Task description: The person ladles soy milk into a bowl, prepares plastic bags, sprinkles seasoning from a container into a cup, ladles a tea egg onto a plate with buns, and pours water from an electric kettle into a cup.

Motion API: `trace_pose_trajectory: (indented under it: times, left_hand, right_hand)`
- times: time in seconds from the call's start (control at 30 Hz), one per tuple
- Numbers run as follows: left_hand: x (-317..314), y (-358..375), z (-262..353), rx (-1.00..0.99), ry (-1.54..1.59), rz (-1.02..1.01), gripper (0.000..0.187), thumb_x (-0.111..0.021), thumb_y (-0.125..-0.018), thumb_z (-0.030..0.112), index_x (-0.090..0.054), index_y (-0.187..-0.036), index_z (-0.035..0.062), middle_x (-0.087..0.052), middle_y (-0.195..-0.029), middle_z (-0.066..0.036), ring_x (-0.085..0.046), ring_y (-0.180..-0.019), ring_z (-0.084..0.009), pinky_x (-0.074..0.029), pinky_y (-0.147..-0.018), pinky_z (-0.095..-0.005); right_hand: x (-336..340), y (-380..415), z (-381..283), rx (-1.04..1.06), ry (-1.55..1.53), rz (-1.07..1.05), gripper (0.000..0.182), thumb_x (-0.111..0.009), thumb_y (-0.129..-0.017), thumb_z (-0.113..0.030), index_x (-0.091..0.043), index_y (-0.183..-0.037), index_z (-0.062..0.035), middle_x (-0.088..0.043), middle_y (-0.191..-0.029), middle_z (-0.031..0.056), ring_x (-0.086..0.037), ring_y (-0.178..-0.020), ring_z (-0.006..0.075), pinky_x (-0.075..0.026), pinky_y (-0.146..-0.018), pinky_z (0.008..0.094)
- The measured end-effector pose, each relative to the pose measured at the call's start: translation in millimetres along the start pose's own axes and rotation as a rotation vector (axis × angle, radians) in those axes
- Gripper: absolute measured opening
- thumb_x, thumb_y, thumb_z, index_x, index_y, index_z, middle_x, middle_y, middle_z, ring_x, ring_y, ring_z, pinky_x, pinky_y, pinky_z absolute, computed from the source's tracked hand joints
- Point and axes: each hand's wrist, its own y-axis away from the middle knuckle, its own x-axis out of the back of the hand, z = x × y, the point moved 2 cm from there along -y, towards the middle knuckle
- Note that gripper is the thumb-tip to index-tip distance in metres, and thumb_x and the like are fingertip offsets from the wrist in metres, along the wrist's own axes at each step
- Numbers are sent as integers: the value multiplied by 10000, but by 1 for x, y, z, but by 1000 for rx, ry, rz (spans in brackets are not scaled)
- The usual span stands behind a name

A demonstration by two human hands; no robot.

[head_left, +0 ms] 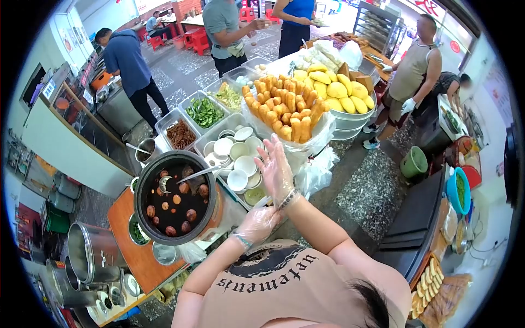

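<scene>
Busy street-food surface; gloved right hand raised, grip spread, empty, over stacked white bowls; gloved left hand loosely curled, empty, beside the egg pot; best lowered slowly, fingers clear.

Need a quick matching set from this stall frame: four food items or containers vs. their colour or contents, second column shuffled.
Things:
1. big round pot
2. fried dough sticks
3. tray of small bowls
4. tub of chopped peppers

Descriptions:
A. green
B. white, stacked
C. dark broth with brown eggs and a ladle
D. golden, piled in a clear bag

Pairs: 1-C, 2-D, 3-B, 4-A
</scene>
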Motion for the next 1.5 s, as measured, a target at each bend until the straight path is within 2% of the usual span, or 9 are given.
trace_pose_trajectory:
  times: [0.67,0.77,0.9,1.0,1.03,1.07,1.1,1.33,1.5]
  left_hand:
    - [-26,-19,21,-53,-29,-194,274,-468,-951,286,-600,-923,48,-612,-836,-208,-580,-803,-402,-448,-707,-476]
    - [-38,-17,34,-57,153,-408,285,-480,-959,250,-558,-827,9,-516,-689,-167,-495,-647,-319,-432,-637,-383]
    - [-46,-19,35,184,514,-203,298,-454,-974,256,-572,-806,40,-560,-704,-53,-514,-639,-199,-439,-637,-328]
    - [-34,-35,35,51,1467,372,375,-365,-1002,333,-517,-1161,28,-614,-1094,-114,-580,-1026,-212,-445,-930,-350]
    - [-36,-41,31,55,1546,414,421,-359,-1000,353,-483,-1231,24,-568,-1200,-129,-539,-1118,-232,-413,-984,-372]
    - [-36,-48,27,57,1624,454,476,-353,-998,373,-449,-1302,19,-523,-1306,-143,-499,-1211,-253,-381,-1038,-394]
    - [-33,-51,35,61,1627,450,476,-353,-998,373,-449,-1302,19,-523,-1306,-143,-499,-1211,-253,-381,-1038,-394]
    - [-7,-50,49,-188,1658,587,599,-386,-970,452,-361,-1383,20,-410,-1406,-188,-392,-1305,-305,-295,-1105,-443]
    - [7,-33,34,-126,1676,724,552,-380,-977,422,-406,-1341,9,-466,-1339,-201,-436,-1265,-292,-368,-1062,-435]
  right_hand:
    - [53,-3,-32,41,-75,105,714,-512,-942,-434,-169,-1495,-140,-266,-1483,115,-363,-1292,248,-296,-1051,410]
    - [74,-9,-54,116,-16,188,654,-474,-958,-441,-220,-1480,-142,-308,-1456,96,-398,-1255,228,-295,-1050,399]
    - [83,-1,-84,113,-65,49,634,-442,-949,-510,-318,-1434,-121,-408,-1386,100,-443,-1208,232,-330,-1039,420]
    - [63,37,-69,-144,-253,-199,562,-452,-945,-492,-419,-1357,-112,-484,-1332,85,-469,-1206,218,-369,-1021,410]
    - [56,46,-56,-235,46,-201,503,-470,-949,-451,-449,-1314,-106,-491,-1322,75,-478,-1191,178,-389,-1010,351]
    - [54,67,-27,-411,-333,-162,411,-487,-956,-337,-464,-1286,-92,-502,-1301,48,-482,-1174,147,-390,-1008,299]
    - [25,93,-42,-335,-246,11,375,-507,-953,-295,-474,-1267,-92,-501,-1287,46,-480,-1172,158,-384,-1022,318]
    - [27,125,-33,-667,49,-512,722,-649,-868,-324,-286,-1442,-80,-408,-1368,59,-429,-1230,155,-361,-1046,327]
    - [36,137,-9,-547,400,-736,574,-617,-894,-344,-415,-1331,-31,-556,-1140,80,-521,-1004,144,-456,-856,310]
